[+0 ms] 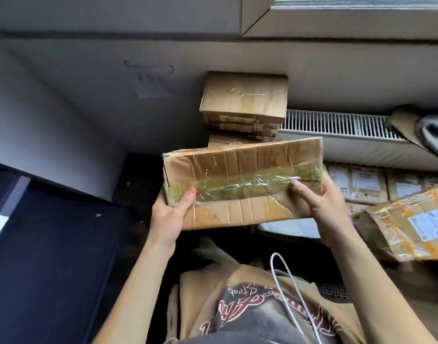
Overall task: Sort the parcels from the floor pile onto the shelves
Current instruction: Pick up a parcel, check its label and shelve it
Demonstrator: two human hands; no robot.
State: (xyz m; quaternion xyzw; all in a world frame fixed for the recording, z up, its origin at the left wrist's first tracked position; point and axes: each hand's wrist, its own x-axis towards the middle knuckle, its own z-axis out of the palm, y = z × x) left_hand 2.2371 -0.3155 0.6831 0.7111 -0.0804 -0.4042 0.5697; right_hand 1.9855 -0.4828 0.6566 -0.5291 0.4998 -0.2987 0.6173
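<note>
A person held a parcel (242,182) in both hands, up in front of the chest and off the floor. It was a long brown cardboard box, tilted a little so that its right end sat higher. A band of clear tape (250,186) ran along its creased front face. The left hand (168,217) grasped the lower left corner: the thumb lay over the tape on the front, and the fingers went behind the card, out of sight. The right hand (319,204) clasped the right end, thumb pressed on the tape and fingers wrapped round the edge to the back.

Behind the parcel a stack (242,100) of brown boxes stood against the wall (89,108), just left of a white radiator (337,122). A pale paper (151,88) was stuck on the wall further left. Below the radiator, labelled boxes (362,184) lay side by side in a row. At the right edge a taped parcel (411,224), wrapped in yellowish tape and bearing a white label, lay tilted near the right forearm. A dark panel (51,244) filled the lower left. A white cable (295,294) hung over the person's printed shirt (250,306)
</note>
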